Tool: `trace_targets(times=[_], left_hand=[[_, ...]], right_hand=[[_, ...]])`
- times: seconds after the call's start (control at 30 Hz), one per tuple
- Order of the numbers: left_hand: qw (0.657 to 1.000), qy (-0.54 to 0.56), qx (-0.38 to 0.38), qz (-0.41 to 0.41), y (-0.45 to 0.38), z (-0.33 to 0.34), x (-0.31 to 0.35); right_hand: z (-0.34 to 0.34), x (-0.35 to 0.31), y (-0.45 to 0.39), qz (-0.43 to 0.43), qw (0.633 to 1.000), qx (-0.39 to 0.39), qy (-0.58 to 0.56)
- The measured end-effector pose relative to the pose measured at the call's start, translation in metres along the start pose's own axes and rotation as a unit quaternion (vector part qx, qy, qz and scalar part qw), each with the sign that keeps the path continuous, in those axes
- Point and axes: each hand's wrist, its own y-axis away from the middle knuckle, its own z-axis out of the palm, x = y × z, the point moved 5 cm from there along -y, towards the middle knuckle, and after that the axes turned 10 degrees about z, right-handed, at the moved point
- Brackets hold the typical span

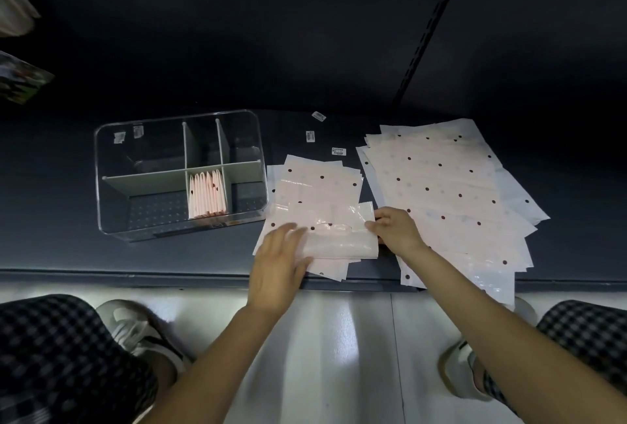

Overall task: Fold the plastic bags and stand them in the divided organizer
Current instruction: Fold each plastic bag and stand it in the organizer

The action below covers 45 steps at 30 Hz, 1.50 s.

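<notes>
A pale pink dotted plastic bag lies folded into a strip on top of a small pile of the same bags. My left hand presses flat on the strip's left end. My right hand pinches its right edge. To the left stands the clear divided organizer, with several folded bags upright in its front middle compartment. A large stack of flat dotted bags is spread out on the right.
Three small white labels lie on the dark shelf behind the bags. The shelf's front edge runs just below my hands. My knees and shoes show on the pale floor beneath.
</notes>
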Motion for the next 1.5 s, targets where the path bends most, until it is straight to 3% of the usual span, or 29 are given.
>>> trace_targets(times=[0.2, 0.43, 0.53, 0.63, 0.73, 0.8, 0.93, 1.03, 1.17, 1.27, 1.37, 1.5], left_hand=[[0.98, -0.097, -0.094, 0.144, 0.017, 0.022, 0.021], [0.955, -0.155, -0.219, 0.129, 0.033, 0.044, 0.008], [0.949, -0.171, -0.237, 0.116, 0.037, 0.05, 0.003], [0.948, -0.18, -0.243, 0.102, 0.04, 0.054, 0.001], [0.952, -0.181, -0.227, 0.098, 0.037, 0.051, 0.005], [0.957, -0.181, -0.207, 0.096, 0.035, 0.046, 0.008], [0.944, -0.203, -0.243, 0.09, 0.039, 0.046, -0.003], [0.936, -0.228, -0.246, 0.106, 0.041, 0.037, -0.014], [0.965, -0.163, -0.181, 0.096, 0.037, 0.016, -0.017], [0.98, -0.132, -0.127, 0.083, 0.029, 0.008, -0.013], [0.986, -0.113, -0.104, 0.065, 0.024, 0.008, -0.014], [0.989, -0.097, -0.102, 0.051, 0.02, 0.01, -0.016]], right_hand=[[0.007, -0.001, 0.006, 0.0, 0.998, 0.061, 0.034], [0.006, 0.005, 0.01, 0.004, 0.995, 0.088, -0.036], [0.004, 0.003, 0.026, -0.057, 0.984, 0.169, -0.004], [0.022, -0.001, 0.061, -0.227, 0.944, 0.187, 0.148], [0.065, 0.009, 0.086, -0.38, 0.846, 0.094, 0.362], [0.084, 0.025, 0.086, -0.358, 0.814, 0.031, 0.456], [0.078, 0.048, 0.075, -0.321, 0.789, 0.032, 0.523], [0.054, 0.065, 0.072, -0.304, 0.785, 0.038, 0.537], [0.031, 0.061, 0.078, -0.321, 0.798, 0.065, 0.506], [0.025, 0.035, 0.082, -0.368, 0.824, 0.14, 0.407], [0.024, 0.022, 0.074, -0.335, 0.868, 0.128, 0.342], [0.026, 0.012, 0.07, -0.381, 0.838, 0.135, 0.367]])
